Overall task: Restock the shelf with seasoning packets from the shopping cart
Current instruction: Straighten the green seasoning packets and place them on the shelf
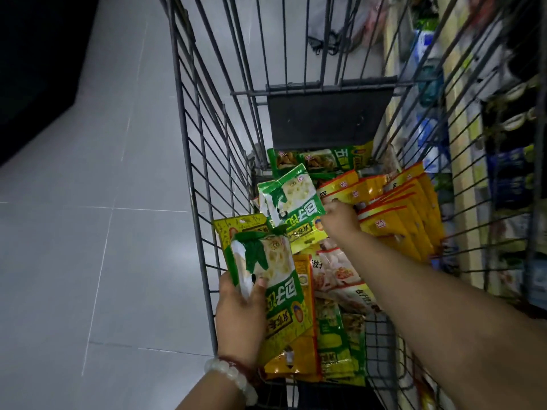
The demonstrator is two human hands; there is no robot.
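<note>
While my left hand (241, 315) grips green seasoning packets (266, 279) at lower centre, my right hand (340, 217) pinches another packet (291, 199) inside the shopping cart (189, 161); light, limp, slippery, I judge—best taken by edges.

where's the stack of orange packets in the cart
In the head view, the orange packets lean against the cart's right side, just beyond the right hand.

Wire shopping cart (189, 149) on grey tiled floor (88, 202), seasoning packets (396, 220) inside.
</note>
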